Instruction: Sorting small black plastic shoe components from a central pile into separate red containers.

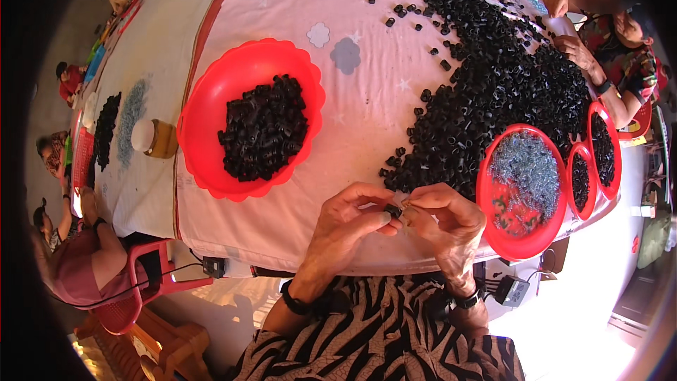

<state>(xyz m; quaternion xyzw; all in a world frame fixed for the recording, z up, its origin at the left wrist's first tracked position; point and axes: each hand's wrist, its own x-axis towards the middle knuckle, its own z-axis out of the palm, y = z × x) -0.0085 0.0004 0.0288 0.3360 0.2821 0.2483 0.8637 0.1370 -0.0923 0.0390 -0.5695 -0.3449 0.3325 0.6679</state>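
My left hand [345,222] is closed, its thumb and index finger pinching a small black plastic part [393,210] above the near edge of the table. Close against it, my right hand [446,220] is also closed, its fingertips pressed together at the part; what they hold is too small to make out. Just beyond both hands lies a large heap of small black ring-shaped parts [486,92]. Beside my right hand is a red plate [485,194] with many small clear bluish pieces [525,169] and a few dark bits.
Left of centre, a red scalloped bowl [204,109] holds black parts [264,127]. A jar [161,139] stands beside it. Two smaller red dishes [572,201] with black parts sit at the right. Other people work at the table's left and far right. A red chair [151,275] stands at left.
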